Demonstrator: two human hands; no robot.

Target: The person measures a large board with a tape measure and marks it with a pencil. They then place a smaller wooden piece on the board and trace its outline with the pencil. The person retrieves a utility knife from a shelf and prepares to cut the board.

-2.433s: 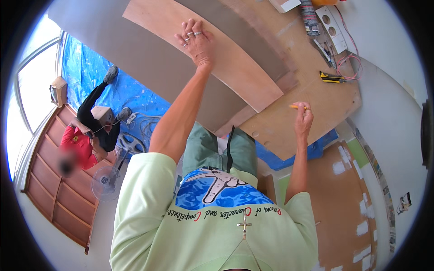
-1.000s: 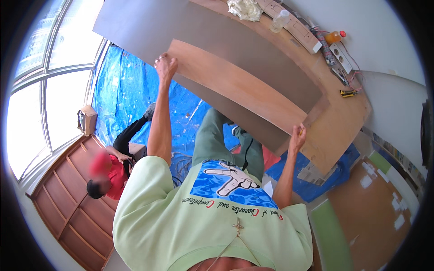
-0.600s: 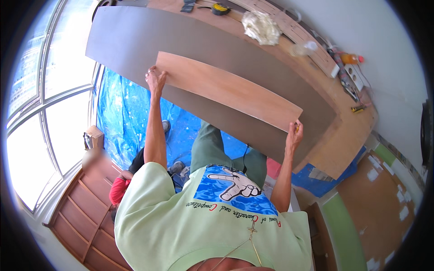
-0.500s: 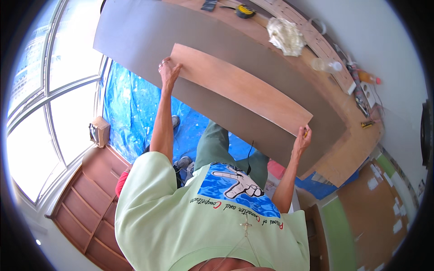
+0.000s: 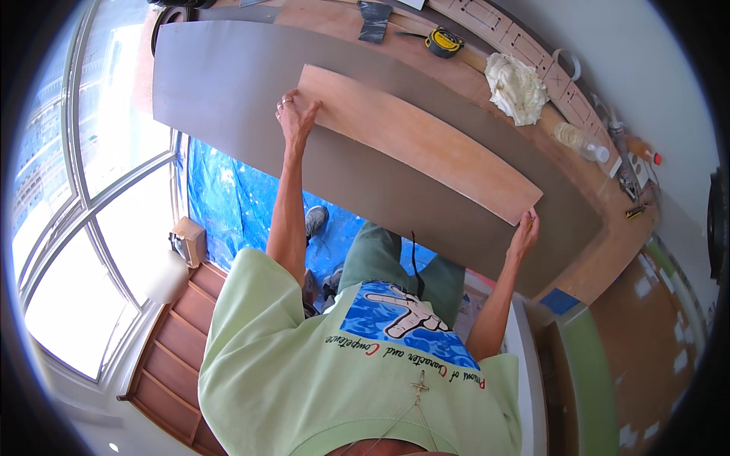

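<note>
A long, gently curved light plywood strip (image 5: 418, 140) lies on a large grey sheet (image 5: 228, 83), which is on a wooden worktop (image 5: 616, 251). My left hand (image 5: 296, 114) grips the strip at its left end, thumb on the face and fingers at the end, rings showing. My right hand (image 5: 525, 232) is closed on the right end's lower corner; a small yellow item in it is mostly hidden.
Along the back are a tape measure (image 5: 443, 42), crumpled cloth (image 5: 515, 87), plastic bottle (image 5: 580, 142), cutter (image 5: 636, 212) and slotted board (image 5: 487, 21). Blue sheeting (image 5: 224, 197) covers the floor, with another person's shoe (image 5: 316, 220). A cardboard box (image 5: 190, 239) stands by the window.
My left hand has gone from the strip's middle to its left end; my right hand has risen to the right end. The strip has shifted inward over the grey sheet.
</note>
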